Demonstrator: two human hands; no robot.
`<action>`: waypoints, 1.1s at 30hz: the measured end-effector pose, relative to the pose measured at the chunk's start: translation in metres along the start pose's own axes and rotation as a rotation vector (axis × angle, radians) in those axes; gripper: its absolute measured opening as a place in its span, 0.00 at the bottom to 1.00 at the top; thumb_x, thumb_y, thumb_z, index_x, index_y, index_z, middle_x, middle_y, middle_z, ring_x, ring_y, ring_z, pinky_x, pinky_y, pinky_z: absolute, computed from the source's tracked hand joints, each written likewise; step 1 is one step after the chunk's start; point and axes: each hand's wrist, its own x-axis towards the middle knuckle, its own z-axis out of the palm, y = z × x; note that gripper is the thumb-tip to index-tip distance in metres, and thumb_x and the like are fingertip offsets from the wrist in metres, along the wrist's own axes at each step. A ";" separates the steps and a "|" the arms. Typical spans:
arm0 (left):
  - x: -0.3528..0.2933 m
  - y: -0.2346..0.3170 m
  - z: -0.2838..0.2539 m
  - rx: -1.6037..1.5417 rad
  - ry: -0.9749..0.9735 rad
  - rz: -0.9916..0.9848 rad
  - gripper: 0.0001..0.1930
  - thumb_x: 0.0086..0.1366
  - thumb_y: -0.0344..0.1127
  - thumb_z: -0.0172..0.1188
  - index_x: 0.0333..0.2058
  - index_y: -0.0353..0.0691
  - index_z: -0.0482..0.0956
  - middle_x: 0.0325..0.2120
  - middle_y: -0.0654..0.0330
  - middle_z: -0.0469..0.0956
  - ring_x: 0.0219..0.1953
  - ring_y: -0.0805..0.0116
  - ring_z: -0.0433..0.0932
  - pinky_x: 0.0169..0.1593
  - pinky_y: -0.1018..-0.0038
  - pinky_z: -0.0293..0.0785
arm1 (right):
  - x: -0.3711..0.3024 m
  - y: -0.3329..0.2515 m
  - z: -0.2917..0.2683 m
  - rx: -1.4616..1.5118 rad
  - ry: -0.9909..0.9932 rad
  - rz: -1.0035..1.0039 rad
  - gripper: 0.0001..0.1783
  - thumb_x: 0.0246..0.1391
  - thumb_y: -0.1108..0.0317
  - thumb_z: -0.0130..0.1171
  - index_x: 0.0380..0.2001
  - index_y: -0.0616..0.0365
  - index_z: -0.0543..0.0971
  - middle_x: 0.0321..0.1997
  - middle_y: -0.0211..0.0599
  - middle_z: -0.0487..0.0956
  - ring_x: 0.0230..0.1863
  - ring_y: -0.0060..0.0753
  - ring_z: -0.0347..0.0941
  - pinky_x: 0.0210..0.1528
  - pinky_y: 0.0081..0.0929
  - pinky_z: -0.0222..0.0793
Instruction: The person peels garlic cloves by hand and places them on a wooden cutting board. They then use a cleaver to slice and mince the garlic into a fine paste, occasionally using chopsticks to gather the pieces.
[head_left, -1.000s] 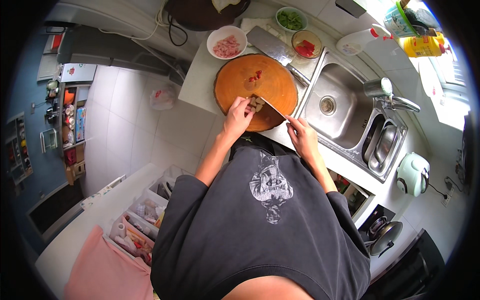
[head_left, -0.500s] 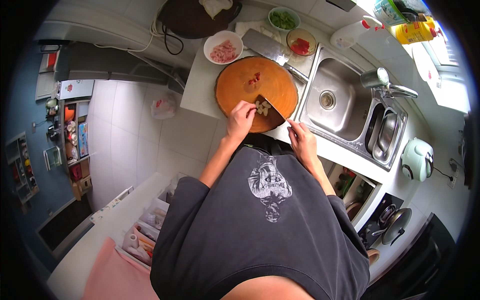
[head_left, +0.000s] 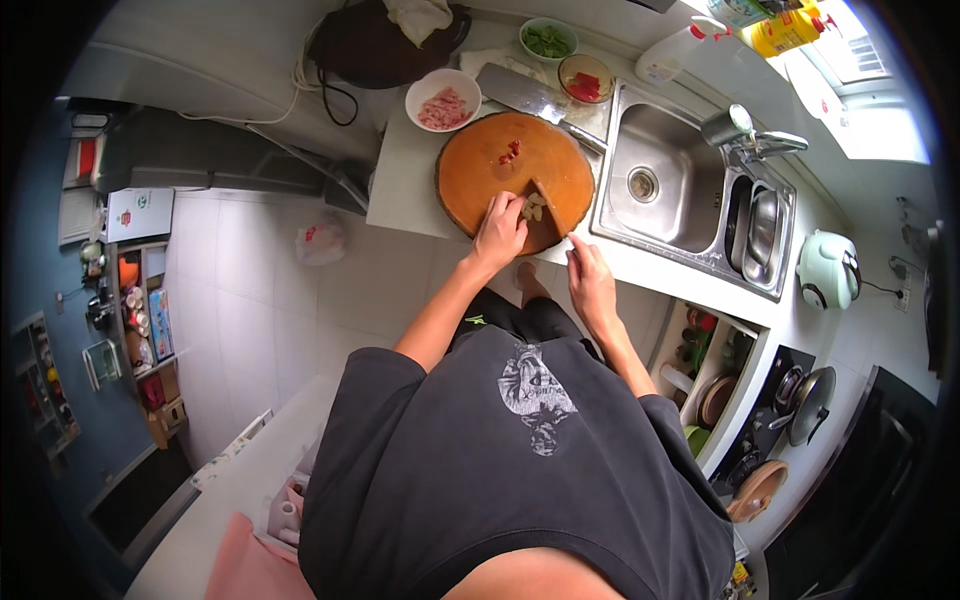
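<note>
Wooden board [head_left: 480, 175]: my left hand [head_left: 498, 232] fingers pin pale pieces [head_left: 534, 208]; right hand [head_left: 590, 285] at 4 o'clock grips knife [head_left: 548, 210]. I'd curl fingertips back, slice slowly.

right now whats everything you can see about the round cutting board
The cutting board is a thick round slab, orange-brown, wood by the look of it. It lies flat on the white counter, just left of the steel sink. A few red bits sit near its middle and pale pieces lie at its near edge. The left hand rests on that edge beside the pale pieces, and a knife blade, held by the right hand, is on the board there.
</note>
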 end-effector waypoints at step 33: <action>0.053 0.068 0.009 0.122 0.391 0.097 0.10 0.61 0.24 0.63 0.23 0.38 0.72 0.21 0.54 0.71 0.21 0.53 0.74 0.25 0.61 0.70 | 0.061 0.097 -0.006 -0.073 -0.150 -0.687 0.30 0.56 0.74 0.64 0.63 0.44 0.81 0.35 0.35 0.74 0.36 0.40 0.75 0.37 0.38 0.75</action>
